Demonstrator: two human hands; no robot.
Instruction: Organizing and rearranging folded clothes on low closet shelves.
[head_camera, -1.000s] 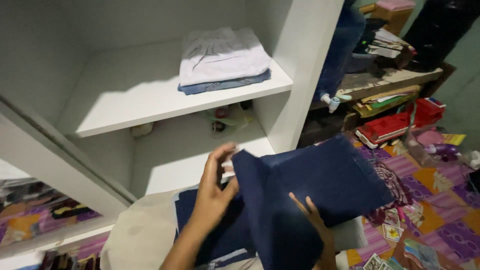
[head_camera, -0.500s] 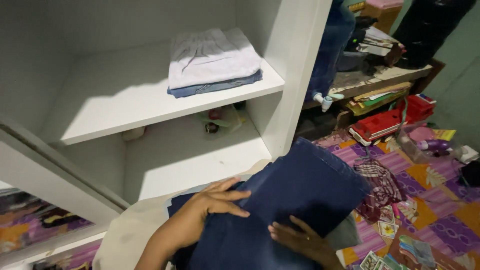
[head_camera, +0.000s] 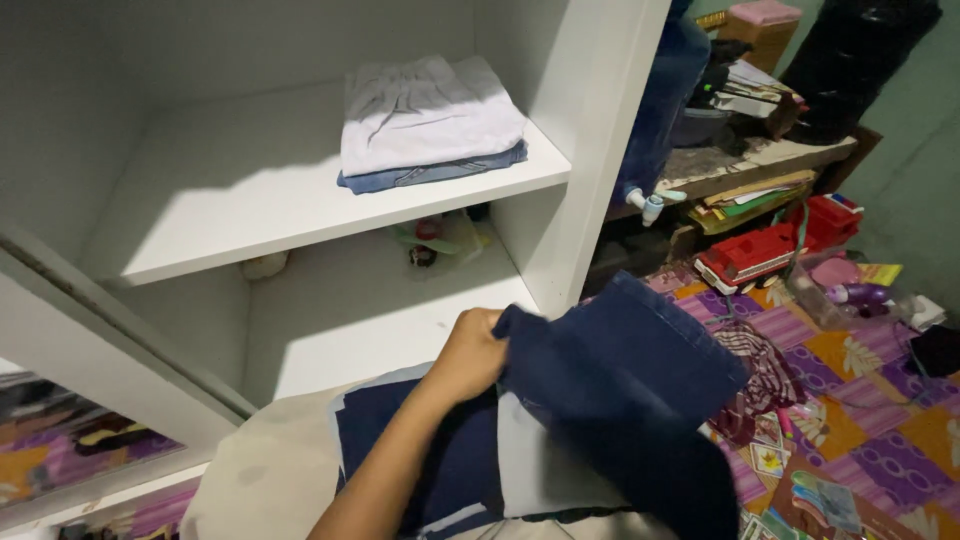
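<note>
Your left hand (head_camera: 472, 352) is closing its fingers into a fist around the near left edge of a folded dark blue denim garment (head_camera: 625, 385), gripping the cloth tightly. Your right hand is not showing; it may be lying under the fabric, but that cannot be told. The garment is hanging in the lower middle of the view, in front of the open white wardrobe (head_camera: 590, 140), with its long axis running from your hand at the left out toward the right, and its stitched hem edge pointing up and to the right, toward the wardrobe's upright side panel. Beneath it, a flat dark blue cloth with pale borders (head_camera: 440, 460) is lying spread out, touching the garment's underside. On the upper shelf (head_camera: 220, 215), near its right front corner, a folded pale grey garment (head_camera: 425, 115) is resting on top of a folded blue one (head_camera: 440, 172). On the lower shelf, toward the back, a small clear bag of oddments (head_camera: 435, 240) is sitting. To the right, on the patterned purple and orange floor mat (head_camera: 870, 400), a red toy truck (head_camera: 755, 255) is standing well apart from your hand.
</note>
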